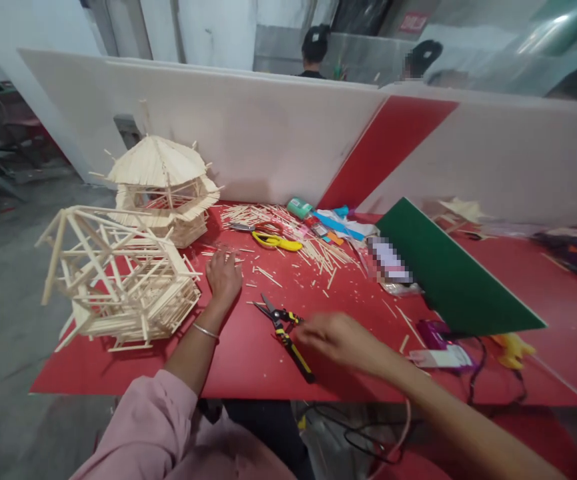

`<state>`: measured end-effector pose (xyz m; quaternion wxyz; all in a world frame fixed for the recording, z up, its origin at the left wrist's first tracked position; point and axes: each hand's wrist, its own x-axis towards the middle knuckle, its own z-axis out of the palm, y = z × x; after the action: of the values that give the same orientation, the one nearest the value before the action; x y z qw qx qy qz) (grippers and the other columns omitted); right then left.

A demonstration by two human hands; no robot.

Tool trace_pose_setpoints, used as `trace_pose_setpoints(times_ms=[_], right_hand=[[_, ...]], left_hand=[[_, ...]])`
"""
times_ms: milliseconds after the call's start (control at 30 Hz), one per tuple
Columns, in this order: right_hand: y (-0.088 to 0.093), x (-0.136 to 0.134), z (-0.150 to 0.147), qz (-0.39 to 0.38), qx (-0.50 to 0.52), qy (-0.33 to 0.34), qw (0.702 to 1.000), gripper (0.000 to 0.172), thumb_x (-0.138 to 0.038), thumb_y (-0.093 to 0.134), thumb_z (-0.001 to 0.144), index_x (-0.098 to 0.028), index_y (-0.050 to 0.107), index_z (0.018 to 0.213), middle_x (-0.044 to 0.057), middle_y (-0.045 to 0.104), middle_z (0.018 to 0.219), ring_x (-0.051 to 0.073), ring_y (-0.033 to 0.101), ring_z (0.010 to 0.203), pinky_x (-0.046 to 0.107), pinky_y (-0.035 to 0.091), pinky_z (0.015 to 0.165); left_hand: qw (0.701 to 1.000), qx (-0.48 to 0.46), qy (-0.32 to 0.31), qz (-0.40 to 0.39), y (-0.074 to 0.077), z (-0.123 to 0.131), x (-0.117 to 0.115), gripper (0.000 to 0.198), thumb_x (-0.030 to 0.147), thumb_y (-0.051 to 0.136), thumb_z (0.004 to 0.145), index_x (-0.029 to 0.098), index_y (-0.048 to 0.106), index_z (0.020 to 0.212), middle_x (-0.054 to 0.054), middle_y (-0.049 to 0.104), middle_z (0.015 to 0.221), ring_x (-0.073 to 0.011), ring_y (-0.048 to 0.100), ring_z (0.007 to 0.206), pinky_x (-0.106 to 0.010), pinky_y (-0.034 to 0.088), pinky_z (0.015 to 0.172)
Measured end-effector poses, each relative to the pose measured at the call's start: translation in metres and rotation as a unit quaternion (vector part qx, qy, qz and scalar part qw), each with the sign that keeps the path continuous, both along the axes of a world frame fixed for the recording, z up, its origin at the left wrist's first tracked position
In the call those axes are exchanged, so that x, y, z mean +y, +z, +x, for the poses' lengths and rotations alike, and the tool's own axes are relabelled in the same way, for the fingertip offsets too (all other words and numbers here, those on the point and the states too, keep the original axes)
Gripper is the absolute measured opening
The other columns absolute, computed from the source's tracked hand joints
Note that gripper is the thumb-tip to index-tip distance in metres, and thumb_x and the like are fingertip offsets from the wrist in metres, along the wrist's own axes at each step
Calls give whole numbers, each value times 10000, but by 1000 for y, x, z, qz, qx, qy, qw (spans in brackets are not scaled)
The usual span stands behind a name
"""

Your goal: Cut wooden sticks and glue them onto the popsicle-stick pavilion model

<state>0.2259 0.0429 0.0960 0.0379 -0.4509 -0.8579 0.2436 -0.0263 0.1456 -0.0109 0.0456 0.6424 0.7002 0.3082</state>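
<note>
We've got our L hand (224,279) on the red table (241,373) by some loose sticks (269,277); can't tell if it grips any. Our R hand (335,339), blurry, curls right by the snips (295,355) nr the table's front edge; can't tell if it's holding anything. Stick house (168,313): front L corner.

I had cool, fairly even light across the red table (248,360), with a soft shadow beneath the right hand (331,337). Blur smeared that hand, while the cutters (283,337) just left of it read clearer. Toward the right edge my view grew stretched and fuzzy. Glare streaked a curved shiny surface (558,27) far right, and blocky pixels masked a patch beside the green board (443,267).
</note>
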Motion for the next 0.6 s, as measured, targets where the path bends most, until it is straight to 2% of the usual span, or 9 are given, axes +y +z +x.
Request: trace_pose_setpoints(times_ms=[67,133,233,300,400,500,600], right_hand=[[3,61,-52,53,-9,-15,998,310,-352,494,993,-235,777,947,72,777,939,203,686,868,262,456,757],[1,118,-106,111,-25,-43,993,291,-328,505,989,-223,764,1073,88,764,1109,233,679,1022,280,463,828],[-12,176,-172,123,-83,-53,988,362,-367,516,992,-219,690,1274,119,691,1307,254,643,1167,300,472,899],[-24,195,-196,94,-124,-46,987,372,-363,595,952,-204,691,1274,151,675,1330,274,654,1162,313,485,895],[-34,204,-208,63,-139,-39,988,316,-336,642,920,-159,742,1162,190,720,1228,297,685,1102,328,499,872],[-32,207,-208,57,-126,-36,990,292,-324,587,949,-181,755,1141,173,744,1183,288,685,1100,324,496,871],[-27,210,-212,52,-107,-22,993,270,-319,593,949,-227,765,1135,122,757,1168,256,685,1092,285,483,853]], left_hand=[[1000,-24,13,-1,-6,1,-7,389,205,593,882,142,670,1258,-208,497,1518,-369,404,1450,-573,318,1187],[997,-68,36,25,-10,3,-13,470,203,609,866,113,613,1328,-226,379,1596,-375,293,1516,-566,302,1205],[982,-149,76,84,-10,7,-16,609,167,588,858,114,478,1454,-196,195,1681,-328,128,1576,-508,246,1251],[969,-201,101,101,-7,8,-15,682,156,573,861,130,382,1515,-179,123,1701,-299,86,1585,-476,220,1268],[948,-266,141,104,-4,5,-11,790,168,582,859,127,243,1572,-200,136,1694,-300,73,1586,-497,187,1278],[931,-306,170,106,-9,-1,-4,861,171,590,855,139,149,1594,-209,213,1674,-296,104,1583,-515,158,1285],[923,-326,179,97,-17,-7,4,867,164,603,843,142,161,1589,-210,241,1665,-298,120,1580,-513,149,1287]])
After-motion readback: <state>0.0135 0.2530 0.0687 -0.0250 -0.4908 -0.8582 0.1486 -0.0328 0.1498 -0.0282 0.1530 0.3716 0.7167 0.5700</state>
